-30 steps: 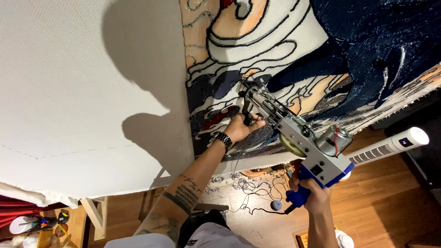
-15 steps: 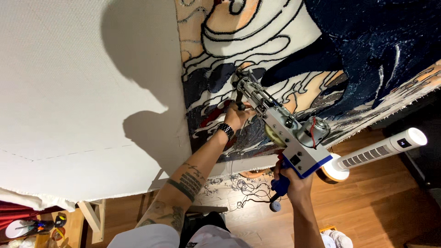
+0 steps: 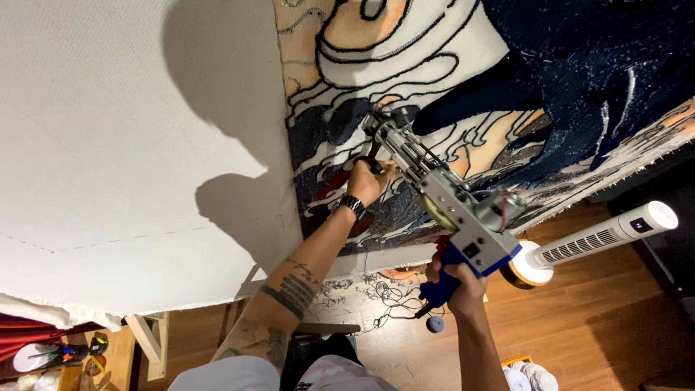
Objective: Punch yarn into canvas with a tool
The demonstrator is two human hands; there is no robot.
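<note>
I hold a grey tufting gun with a blue grip against a stretched white cloth. My left hand, with a black watch on the wrist, grips the gun's black front handle. My right hand is closed round the blue rear grip. The gun's nose presses on the tufted rug design of dark blue, cream, peach and grey shapes with black outlines.
A white tower fan stands on the wooden floor at the right. Loose yarn and cables lie on the floor below the frame. A wooden frame leg and small items sit at the bottom left.
The gun and both hands have shifted left and slightly up along the rug. The view has tilted, so the fan now sits further right and lower.
</note>
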